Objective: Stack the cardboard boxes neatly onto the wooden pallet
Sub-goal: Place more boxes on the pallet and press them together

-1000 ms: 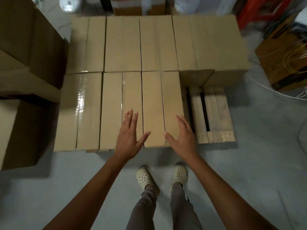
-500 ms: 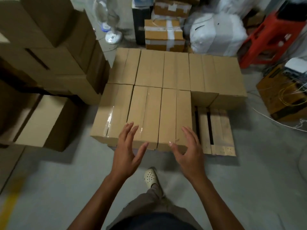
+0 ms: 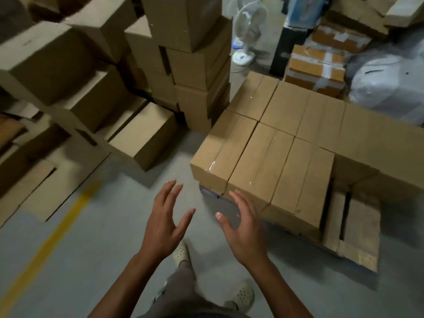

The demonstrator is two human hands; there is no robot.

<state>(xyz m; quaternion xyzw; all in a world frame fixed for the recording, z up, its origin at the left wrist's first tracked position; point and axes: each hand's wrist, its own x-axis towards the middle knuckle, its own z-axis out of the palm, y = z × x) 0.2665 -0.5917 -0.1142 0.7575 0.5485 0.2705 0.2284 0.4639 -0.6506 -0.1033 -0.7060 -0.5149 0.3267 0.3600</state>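
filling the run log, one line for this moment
left hand: open, empty; right hand: open, empty; brown cardboard boxes: on wooden pallet

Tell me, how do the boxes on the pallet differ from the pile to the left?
The pallet boxes lie flush in one level layer; the left pile rises several boxes high. The pallet boxes line up in even rows, while the left pile's boxes sit skewed. Both are plain brown cardboard.
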